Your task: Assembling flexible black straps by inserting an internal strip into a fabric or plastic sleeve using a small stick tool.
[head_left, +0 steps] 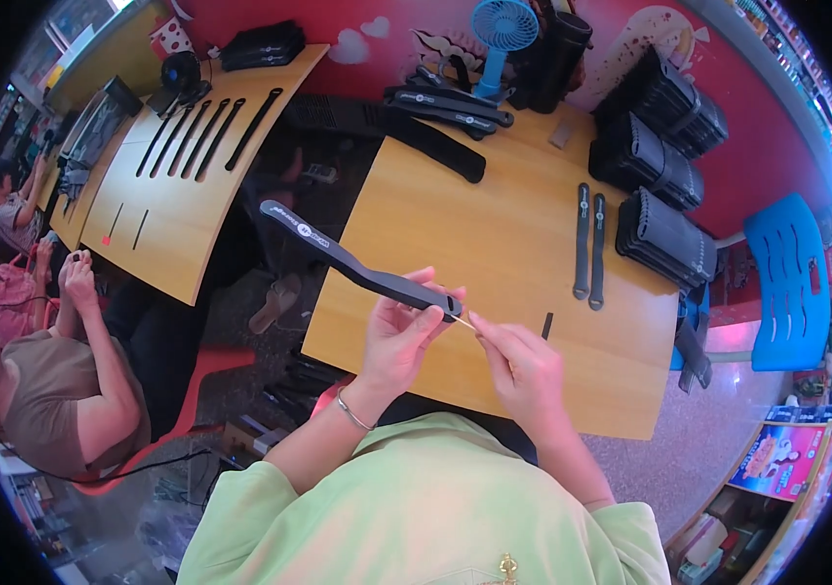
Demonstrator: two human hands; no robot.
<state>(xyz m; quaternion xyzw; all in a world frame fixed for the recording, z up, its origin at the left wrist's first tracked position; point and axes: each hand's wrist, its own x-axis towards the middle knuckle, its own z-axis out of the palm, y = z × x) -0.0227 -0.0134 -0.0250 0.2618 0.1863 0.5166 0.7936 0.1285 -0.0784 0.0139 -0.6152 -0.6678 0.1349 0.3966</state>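
Observation:
My left hand (394,343) is closed around the end of a long black strap (357,271), which sticks out up and to the left. The strap has light printing and a slot in its held end. In my right hand (525,372) a thin pale stick (465,323) is pinched, its tip meeting the strap beside the slot; whether it goes in, I cannot tell. On the wooden table (416,229), just beyond my right hand, lies a short narrow black strip (547,325). Two more black straps (582,244) rest side by side farther right.
Stacks of bundled black straps (667,237) line the table's right edge. At the back are a blue fan (505,27), a strap pile (445,105) and a long black piece (435,144). A co-worker (70,400) sits left, by another table (157,255) with several straps. A blue chair (786,283) stands right.

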